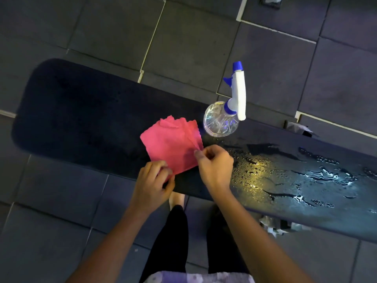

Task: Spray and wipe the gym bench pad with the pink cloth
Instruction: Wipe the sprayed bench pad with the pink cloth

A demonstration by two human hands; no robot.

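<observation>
A long black gym bench pad (85, 111) runs from the left to the lower right. Its right part is wet, with droplets and streaks shining. The folded pink cloth (171, 142) lies flat on the pad near its middle. My left hand (155, 183) pinches the cloth's near corner at the pad's front edge. My right hand (214, 165) pinches the cloth's right edge between thumb and fingers. A clear spray bottle (221, 120) with a white and blue trigger head stands on the pad just right of the cloth, untouched.
Dark grey floor tiles (183, 37) with pale seams surround the bench. My legs in black trousers (175, 237) and one foot stand close against the bench's front edge. Metal frame parts of the bench (299, 128) show behind and below its right part.
</observation>
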